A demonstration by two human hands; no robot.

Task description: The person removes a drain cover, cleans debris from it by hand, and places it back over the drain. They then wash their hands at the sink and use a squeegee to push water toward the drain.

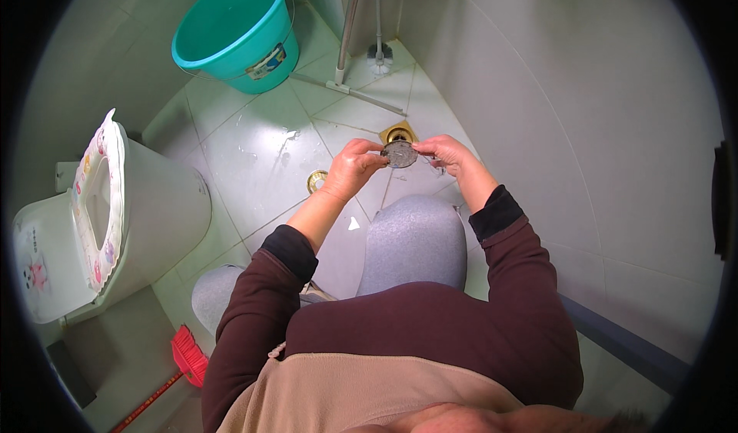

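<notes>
My left hand [353,165] and my right hand [448,155] pinch opposite edges of a round, dirty drain strainer disc [399,154], which hangs just above the floor. Directly beyond the disc lies a brass floor drain [398,132] with its round opening uncovered. A brass ring-shaped drain cover [316,181] rests on the wet tiles beside my left wrist, partly hidden by it. Something thin and blurred, perhaps hair or wire, shows under the fingers of my right hand.
A turquoise bucket [236,35] with a wire handle stands at the back left. Near the far corner are a floor squeegee [369,97] and a toilet brush [380,58]. A toilet [155,196] with a padded seat is at left, a red broom [189,355] at lower left, walls on both sides.
</notes>
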